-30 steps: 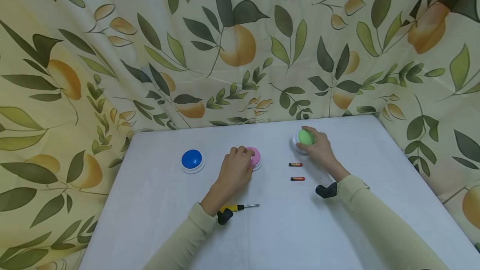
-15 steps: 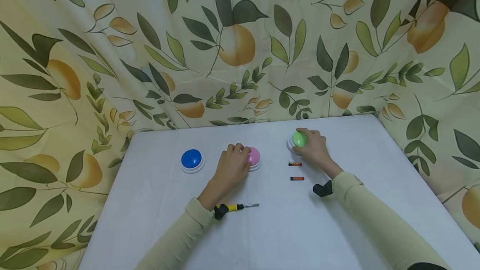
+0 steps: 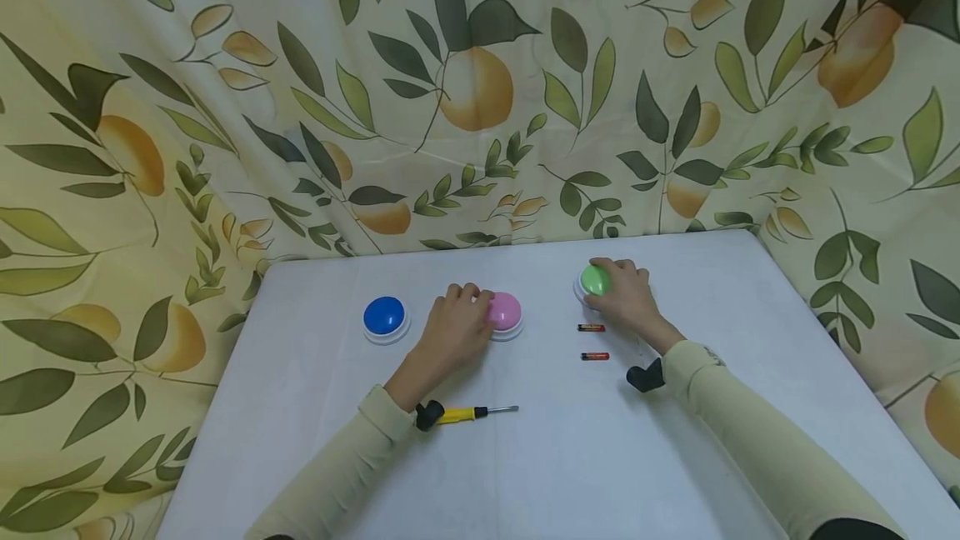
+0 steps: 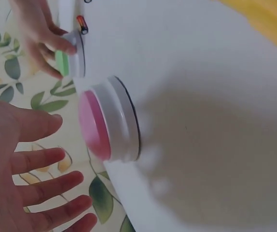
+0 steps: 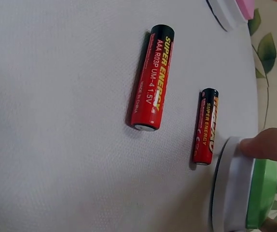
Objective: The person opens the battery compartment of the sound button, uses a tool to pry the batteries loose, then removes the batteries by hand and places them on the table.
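A pink-topped push button (image 3: 506, 312) on a round white base stands mid-table. Just left of it is my left hand (image 3: 453, 325); in the left wrist view the thumb and fingers are spread, with a gap between them and the pink dome (image 4: 94, 125). At the back right my right hand (image 3: 632, 297) grips a similar green-topped push button (image 3: 595, 282) by its sides. In the right wrist view the thumb (image 5: 269, 145) presses the white base (image 5: 230, 179) of that button, which sits on the table.
A blue-topped push button (image 3: 384, 317) stands at the left. Two red and black AAA batteries (image 3: 595, 356) lie in front of the green button. A yellow-handled screwdriver (image 3: 465, 415) lies nearer the front. Behind the white table (image 3: 540, 473) hangs a patterned curtain (image 3: 480, 182).
My left hand has let go of the pink button and drawn back to the left. My right hand has shifted the green button slightly left.
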Available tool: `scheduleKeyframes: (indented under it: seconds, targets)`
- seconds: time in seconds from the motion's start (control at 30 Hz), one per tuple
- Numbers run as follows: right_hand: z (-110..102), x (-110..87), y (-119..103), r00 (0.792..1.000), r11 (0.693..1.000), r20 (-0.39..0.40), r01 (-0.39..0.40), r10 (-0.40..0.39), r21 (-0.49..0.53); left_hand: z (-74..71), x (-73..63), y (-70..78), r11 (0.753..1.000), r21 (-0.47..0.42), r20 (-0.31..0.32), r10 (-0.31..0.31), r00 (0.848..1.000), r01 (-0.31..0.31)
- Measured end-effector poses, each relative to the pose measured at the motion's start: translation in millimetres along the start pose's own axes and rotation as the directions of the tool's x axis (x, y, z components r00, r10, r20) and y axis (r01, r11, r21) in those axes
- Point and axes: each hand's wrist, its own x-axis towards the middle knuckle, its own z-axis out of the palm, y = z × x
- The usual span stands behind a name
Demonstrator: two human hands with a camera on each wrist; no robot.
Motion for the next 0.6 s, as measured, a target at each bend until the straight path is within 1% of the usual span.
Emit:
scheduleKeyframes:
  seconds: [0.1,0.2,0.37,0.47,0.6]
  targets:
    - [-0.1,0.4,-1.0,1.0,1.0,0.008,0.0,0.0,-0.019,-0.5,0.6,-4.9,1.0,-0.01,0.004,0.0,1.0,0.0]
    - [0.2,1.5,-1.4,1.0,0.999,0.022,-0.002,0.003,-0.048,0.6,2.4,-10.8,1.0,-0.024,0.017,0.015,1.0,-0.014]
    - [1.1,2.8,0.0,0.999,0.993,0.042,0.016,-0.011,-0.115,5.7,7.9,-23.3,0.995,-0.059,0.072,0.088,0.994,-0.084]
    - [1.9,2.0,0.7,0.999,0.99,0.029,0.046,-0.042,-0.132,10.0,11.5,-30.1,0.992,-0.068,0.112,0.117,0.987,-0.11]
    - [3.9,1.5,-0.6,0.994,0.99,0.001,0.106,-0.106,-0.097,14.7,15.3,-36.3,0.992,-0.051,0.142,0.12,0.983,-0.114]
